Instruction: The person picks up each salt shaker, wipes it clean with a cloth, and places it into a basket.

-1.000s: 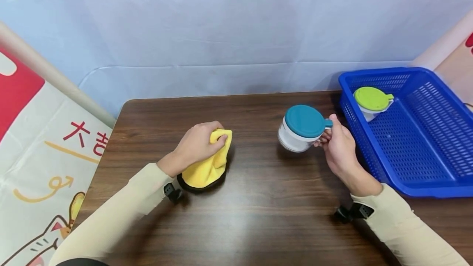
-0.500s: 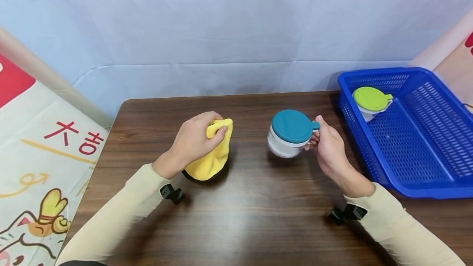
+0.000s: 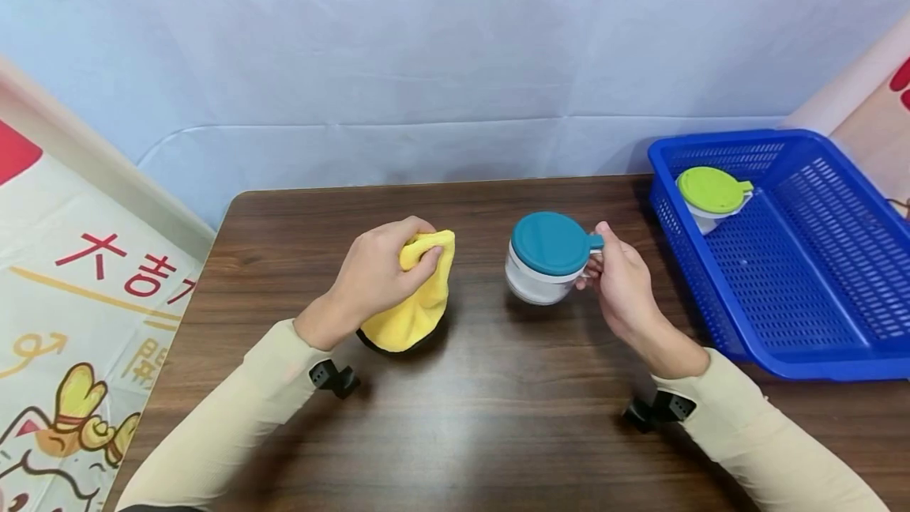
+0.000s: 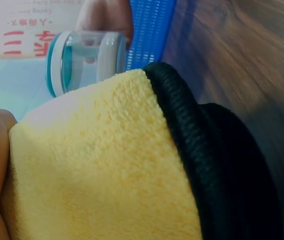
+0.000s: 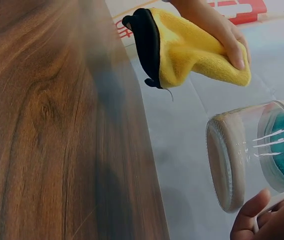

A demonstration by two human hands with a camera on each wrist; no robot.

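Observation:
My left hand [image 3: 378, 271] grips a folded yellow cloth [image 3: 411, 313] with a dark edge, which hangs down over the table. To the right, my right hand [image 3: 627, 284] holds a clear seasoning jar [image 3: 542, 284] by its side handle. Its teal lid [image 3: 550, 243] is down on top. In the right wrist view the jar [image 5: 251, 145] shows a pale layer at its bottom and hangs clear of the wooden top. A gap separates the cloth [image 5: 181, 50] from the jar. Seen from the left wrist, the cloth [image 4: 102, 160] fills most of the view.
A blue perforated basket [image 3: 718, 299] stands at the right of the brown wooden table [image 3: 455, 433]. Inside its near left corner is another jar with a green lid [image 3: 713, 190]. A pale curtain [image 3: 441, 62] runs behind, and a printed sheet [image 3: 71, 322] hangs at the left.
My right hand has carried the teal-lidded jar leftward, away from the basket and nearer the cloth. My left hand has lifted the cloth slightly and shifted it a little to the right.

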